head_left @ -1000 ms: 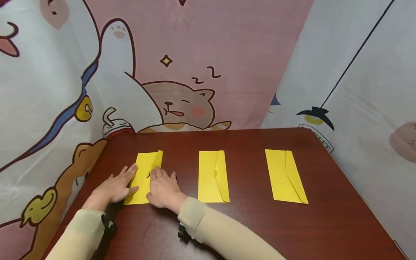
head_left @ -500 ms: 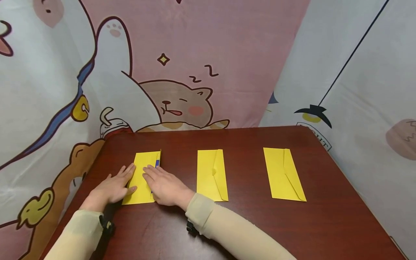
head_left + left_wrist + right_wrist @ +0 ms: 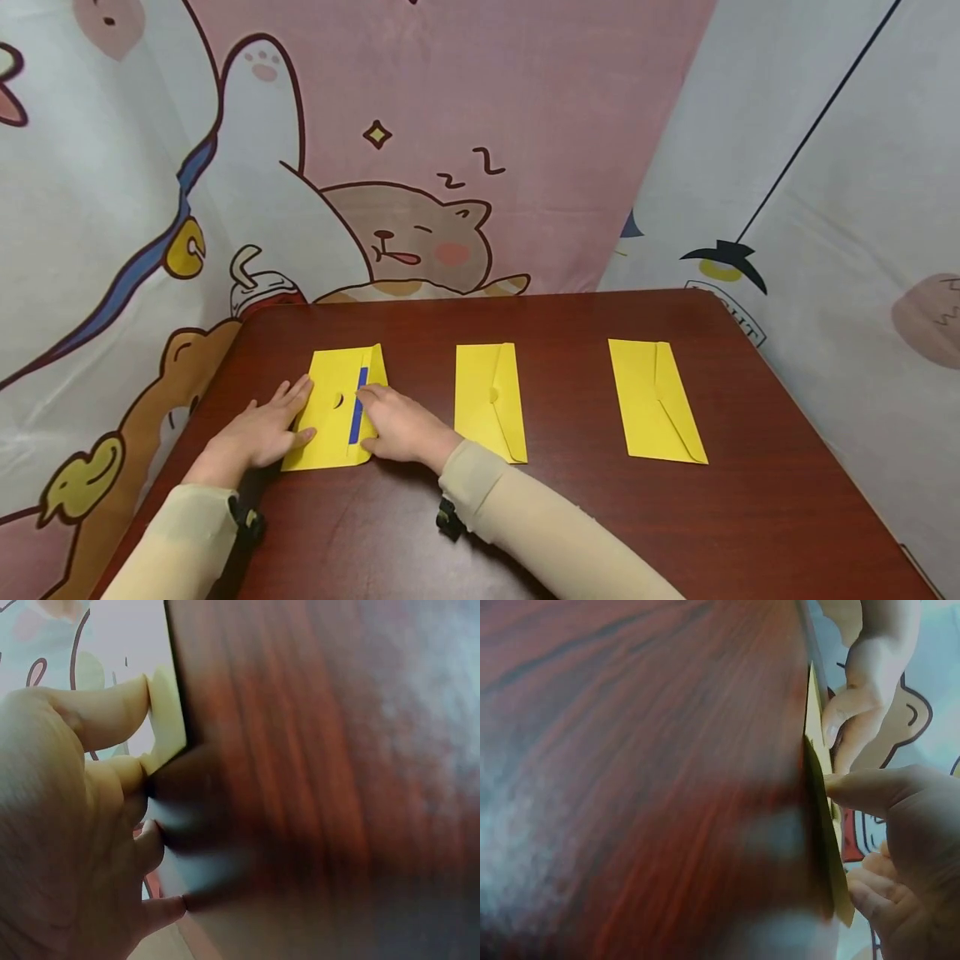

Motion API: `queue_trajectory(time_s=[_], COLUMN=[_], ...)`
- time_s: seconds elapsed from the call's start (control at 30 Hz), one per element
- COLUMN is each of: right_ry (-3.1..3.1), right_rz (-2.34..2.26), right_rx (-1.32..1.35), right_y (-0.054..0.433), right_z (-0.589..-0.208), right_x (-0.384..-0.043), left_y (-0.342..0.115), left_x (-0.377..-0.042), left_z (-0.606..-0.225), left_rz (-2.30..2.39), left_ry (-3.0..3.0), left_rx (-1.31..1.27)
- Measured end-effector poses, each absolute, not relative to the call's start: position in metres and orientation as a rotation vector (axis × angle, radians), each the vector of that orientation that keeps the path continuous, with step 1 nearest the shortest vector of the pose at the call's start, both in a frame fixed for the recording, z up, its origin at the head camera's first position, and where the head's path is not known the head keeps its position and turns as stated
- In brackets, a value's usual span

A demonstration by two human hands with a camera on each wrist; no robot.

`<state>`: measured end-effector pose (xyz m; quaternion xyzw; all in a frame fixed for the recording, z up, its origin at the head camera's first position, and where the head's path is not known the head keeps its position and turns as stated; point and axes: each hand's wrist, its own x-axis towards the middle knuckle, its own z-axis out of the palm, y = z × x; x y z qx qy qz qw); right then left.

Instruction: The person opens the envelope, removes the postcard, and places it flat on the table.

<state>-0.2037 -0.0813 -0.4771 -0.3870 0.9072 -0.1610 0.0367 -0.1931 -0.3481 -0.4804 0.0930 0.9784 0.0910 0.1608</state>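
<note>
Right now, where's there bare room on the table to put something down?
There's bare table between the middle envelope and right envelope, and between the right envelope and the table's right edge. It's crowded at the left envelope: the left grip and right grip are both touching it.

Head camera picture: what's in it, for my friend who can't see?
A yellow envelope has a person's left hand resting on its left edge and the right hand at its open flap, near a blue strip. Two closed yellow envelopes lie to the right on a dark red table, with a cartoon-animal cloth behind.
</note>
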Motion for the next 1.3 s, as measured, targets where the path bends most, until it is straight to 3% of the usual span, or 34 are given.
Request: queue_trajectory(time_s=[0.37,1.3], right_ry=[2.743,2.726], right_rz=[-0.613,-0.687], right_rx=[-1.105,-1.06], right_y=[-0.076,-0.076], right_z=[-0.486,-0.488], right_x=[-0.207,-0.21], left_y=[-0.33,-0.295], left_x=[-0.197,-0.212], left_z=[-0.473,-0.478], left_rz=[0.232,0.156], left_ry=[2.857,2.961], left_rx=[0.291,0.057])
